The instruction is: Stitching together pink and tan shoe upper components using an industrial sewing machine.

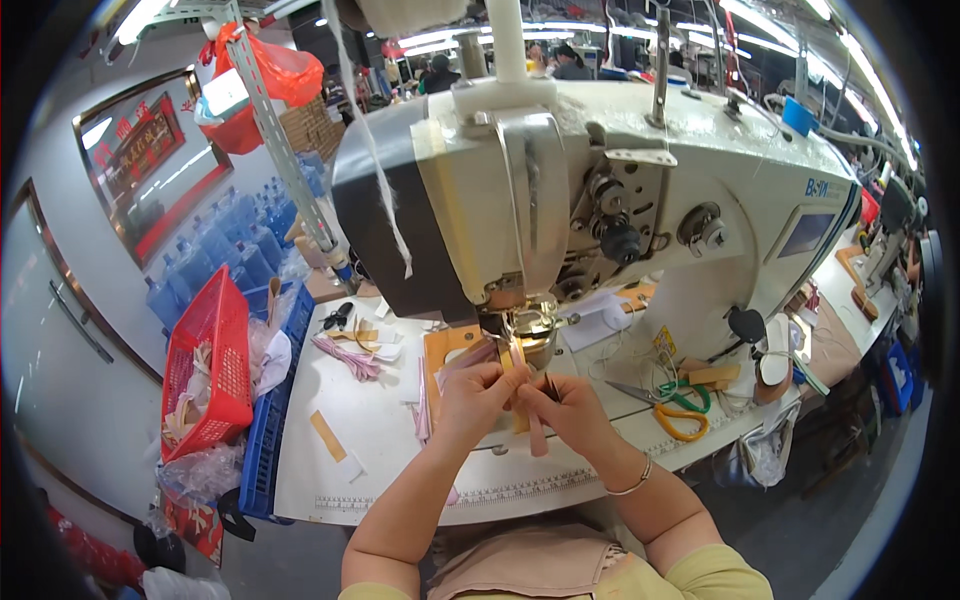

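Observation:
My left hand [478, 398] and my right hand [572, 410] meet just in front of the needle area of a white sewing machine [640, 190]. Fingers of both hands are pinched on a narrow tan and pink strip [538, 440], whose lower end hangs down between them. Its upper part runs toward the lit presser foot [515, 325]. A small dark pointed thing [551, 388] sticks up at my right fingers; its kind is unclear. Pink strips [421, 410] lie left of my left hand.
Orange-handled scissors [682, 422] and a green-handled pair [690, 395] lie to the right. Bundled pink strips [350, 358] and a tan piece [327, 436] rest at left. A red basket [210, 365] and blue crate [268, 430] stand beside the table.

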Demonstrator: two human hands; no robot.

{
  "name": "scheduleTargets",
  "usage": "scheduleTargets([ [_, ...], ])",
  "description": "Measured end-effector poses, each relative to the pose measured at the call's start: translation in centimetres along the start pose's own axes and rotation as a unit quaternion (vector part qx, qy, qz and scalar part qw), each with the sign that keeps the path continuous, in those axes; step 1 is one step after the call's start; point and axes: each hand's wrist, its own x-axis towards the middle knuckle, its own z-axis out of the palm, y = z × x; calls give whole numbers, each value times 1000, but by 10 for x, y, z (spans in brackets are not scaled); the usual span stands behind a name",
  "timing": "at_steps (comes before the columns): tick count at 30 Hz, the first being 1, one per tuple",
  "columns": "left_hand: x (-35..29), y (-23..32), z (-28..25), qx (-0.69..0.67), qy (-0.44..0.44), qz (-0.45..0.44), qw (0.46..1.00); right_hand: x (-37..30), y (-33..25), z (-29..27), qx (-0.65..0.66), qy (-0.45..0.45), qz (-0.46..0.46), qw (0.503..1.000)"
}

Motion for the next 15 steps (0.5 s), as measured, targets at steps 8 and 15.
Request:
scheduleTargets([
  [8, -42, -47, 15, -129, -18, -57, 990, -50, 25, -12, -48, 53, 16, 997],
  [15, -52, -52, 20, -11, 35, 35, 999, -54, 30, -9, -114, 115, -136, 977],
])
